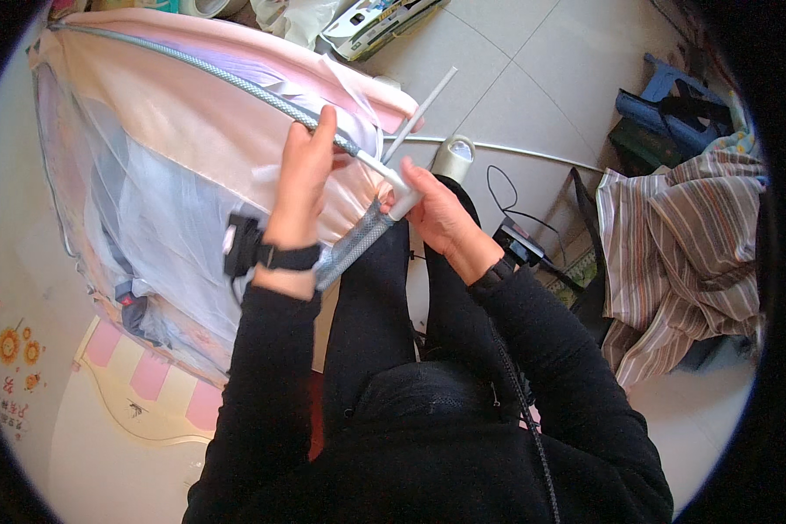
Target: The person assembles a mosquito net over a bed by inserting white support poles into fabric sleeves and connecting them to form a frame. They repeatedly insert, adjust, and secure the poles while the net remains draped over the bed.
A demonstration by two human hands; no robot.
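Observation:
My left hand (306,170) is closed round a pole in a grey patterned sleeve (227,79), its thumb lying along the top. The sleeved pole runs from the far left and ends in a white tube at a white plastic corner connector (403,199). My right hand (441,211) grips this connector, thumb on top. Below it a second grey mesh sleeve (355,247) slants toward my lap. A thin white rod (422,113) sticks up beyond the connector. Pink fabric (175,100) and sheer white netting (162,201) hang from the frame on the left.
Striped cloth (672,253) and a blue plastic stool (664,100) are at the right. A long white pole (524,151) lies across the tiled floor near my slipper (453,155). A pink-and-white headboard (148,384) stands lower left. Black cables trail by my right wrist.

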